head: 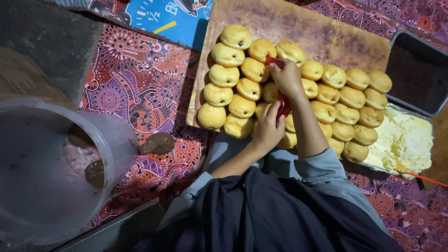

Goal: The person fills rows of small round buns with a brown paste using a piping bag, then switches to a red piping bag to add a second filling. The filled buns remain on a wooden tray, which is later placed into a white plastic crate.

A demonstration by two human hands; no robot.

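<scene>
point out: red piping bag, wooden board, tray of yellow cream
red piping bag [283,106], head view, middle of bag between hands
wooden board [298,28], head view, bare top area
tray of yellow cream [422,175], head view, lower rim

Bare wooden board [326,32] lying open at twelve o'clock, packed buns [233,79] crowding the centre, cream tray [406,140] blocking at three o'clock, clear plastic tub [51,172] standing in the way at eight o'clock, patterned cloth [130,79] staying passable at ten o'clock.

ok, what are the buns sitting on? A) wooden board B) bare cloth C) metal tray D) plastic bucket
A: the buns lie in rows on a brown wooden board, where both hands, left hand and right hand, grip a red bag over them.
</scene>
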